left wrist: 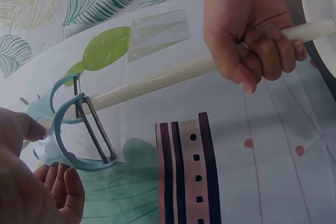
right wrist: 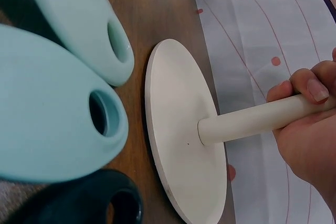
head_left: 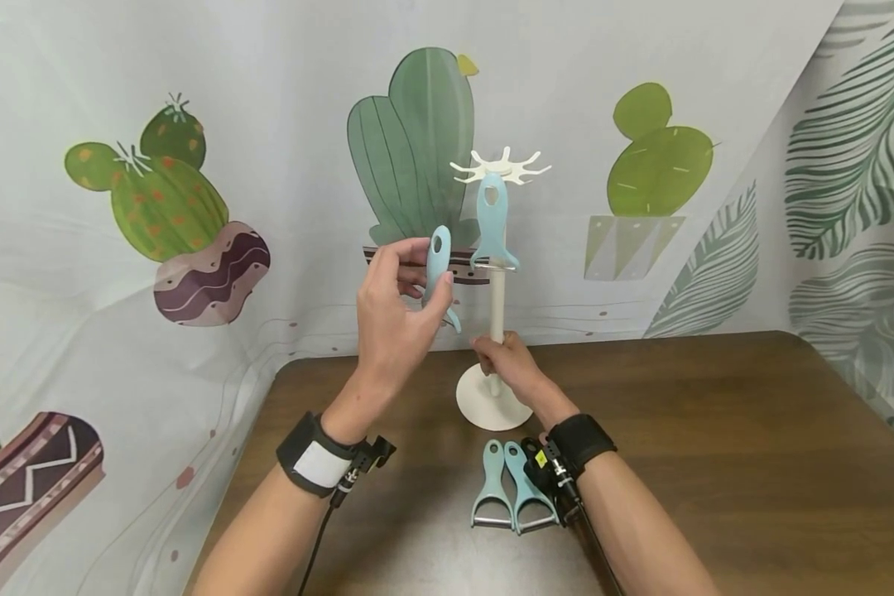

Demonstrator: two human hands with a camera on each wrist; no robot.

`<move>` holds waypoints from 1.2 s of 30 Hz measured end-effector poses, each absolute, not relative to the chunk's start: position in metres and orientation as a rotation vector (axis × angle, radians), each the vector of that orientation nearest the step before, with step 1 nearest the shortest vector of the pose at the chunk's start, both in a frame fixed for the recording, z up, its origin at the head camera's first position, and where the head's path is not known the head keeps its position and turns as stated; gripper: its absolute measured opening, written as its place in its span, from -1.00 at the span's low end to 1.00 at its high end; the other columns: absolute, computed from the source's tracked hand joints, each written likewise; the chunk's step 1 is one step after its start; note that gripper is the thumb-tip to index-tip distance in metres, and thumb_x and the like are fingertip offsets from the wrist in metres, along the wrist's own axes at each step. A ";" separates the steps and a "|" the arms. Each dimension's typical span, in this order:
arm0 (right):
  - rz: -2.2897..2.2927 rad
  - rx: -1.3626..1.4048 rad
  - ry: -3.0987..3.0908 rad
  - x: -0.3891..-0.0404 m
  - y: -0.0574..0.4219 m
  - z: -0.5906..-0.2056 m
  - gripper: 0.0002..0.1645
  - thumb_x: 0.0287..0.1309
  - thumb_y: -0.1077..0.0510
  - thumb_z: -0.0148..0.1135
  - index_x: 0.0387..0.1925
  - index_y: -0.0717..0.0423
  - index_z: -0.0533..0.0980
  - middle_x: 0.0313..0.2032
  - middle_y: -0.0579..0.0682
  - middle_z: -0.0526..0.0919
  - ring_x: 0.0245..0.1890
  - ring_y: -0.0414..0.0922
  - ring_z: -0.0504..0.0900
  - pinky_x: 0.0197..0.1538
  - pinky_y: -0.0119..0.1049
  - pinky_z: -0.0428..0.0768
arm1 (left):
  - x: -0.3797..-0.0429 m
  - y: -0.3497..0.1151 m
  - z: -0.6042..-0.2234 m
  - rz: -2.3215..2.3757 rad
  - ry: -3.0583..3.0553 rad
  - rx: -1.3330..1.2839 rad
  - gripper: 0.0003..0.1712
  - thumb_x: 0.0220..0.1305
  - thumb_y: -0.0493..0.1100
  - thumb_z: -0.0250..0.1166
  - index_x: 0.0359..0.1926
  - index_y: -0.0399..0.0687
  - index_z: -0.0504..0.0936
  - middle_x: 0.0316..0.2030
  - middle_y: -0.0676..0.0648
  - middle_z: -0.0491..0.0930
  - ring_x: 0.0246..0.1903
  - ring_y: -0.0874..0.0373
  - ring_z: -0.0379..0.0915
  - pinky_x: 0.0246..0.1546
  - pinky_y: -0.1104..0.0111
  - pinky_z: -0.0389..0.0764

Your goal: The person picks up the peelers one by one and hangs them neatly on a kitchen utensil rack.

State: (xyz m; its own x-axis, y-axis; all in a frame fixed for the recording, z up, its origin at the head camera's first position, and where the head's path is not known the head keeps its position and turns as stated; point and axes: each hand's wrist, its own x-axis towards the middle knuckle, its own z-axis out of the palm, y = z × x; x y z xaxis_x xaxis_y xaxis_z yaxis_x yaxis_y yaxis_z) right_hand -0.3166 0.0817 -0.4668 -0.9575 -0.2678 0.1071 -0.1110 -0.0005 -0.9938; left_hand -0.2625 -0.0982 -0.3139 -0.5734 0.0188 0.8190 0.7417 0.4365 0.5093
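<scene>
Your left hand point(head_left: 393, 310) pinches a blue peeler point(head_left: 438, 258) left of the white stand point(head_left: 497, 302) your right hand point(head_left: 514, 362) grips; nearer, a yellow label point(head_left: 540, 458), illegible.

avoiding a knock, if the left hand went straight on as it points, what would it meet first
The left hand, with its held peeler, would probably meet the hanging peeler first, though depth is unclear.

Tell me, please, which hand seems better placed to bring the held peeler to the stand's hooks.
Probably the left hand: it holds the peeler by its handle, below the hooks and to one side. The right hand grips the pole low, near the base.
</scene>
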 end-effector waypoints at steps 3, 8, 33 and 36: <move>-2.104 -0.415 2.141 -0.316 0.082 -0.466 -0.45 0.54 0.14 0.07 -0.69 0.08 0.34 -0.68 -0.12 0.26 -0.48 0.18 0.22 -0.25 -0.16 0.27 | -0.264 -0.097 -0.309 -1.177 -1.904 -0.649 -0.55 0.33 -0.19 0.43 0.19 -0.24 0.60 -0.05 -0.14 0.64 -0.28 0.14 0.63 -0.25 0.31 0.67; -2.103 -0.403 2.145 -0.317 0.081 -0.466 -0.45 0.54 0.14 0.07 -0.68 0.09 0.35 -0.68 -0.12 0.28 -0.46 0.21 0.23 -0.22 -0.14 0.28 | -0.266 -0.096 -0.300 -1.177 -1.887 -0.656 -0.54 0.34 -0.18 0.43 0.20 -0.23 0.60 -0.04 -0.12 0.64 -0.29 0.15 0.62 -0.25 0.31 0.71; -2.125 -0.371 2.111 -0.315 0.081 -0.467 -0.45 0.54 0.14 0.09 -0.68 0.07 0.34 -0.68 -0.13 0.25 -0.53 0.04 0.22 -0.25 -0.13 0.26 | -0.275 -0.087 -0.269 -1.101 -1.835 -0.711 -0.52 0.35 -0.16 0.42 0.23 -0.23 0.59 -0.03 -0.13 0.62 -0.30 0.16 0.60 -0.30 0.28 0.68; -2.129 -0.392 2.103 -0.315 0.080 -0.466 -0.44 0.56 0.15 0.07 -0.68 0.08 0.32 -0.68 -0.13 0.25 -0.54 0.00 0.22 -0.25 -0.16 0.26 | -0.276 -0.086 -0.266 -1.080 -1.839 -0.711 -0.53 0.37 -0.15 0.40 0.22 -0.23 0.58 -0.03 -0.13 0.61 -0.29 0.17 0.60 -0.29 0.29 0.67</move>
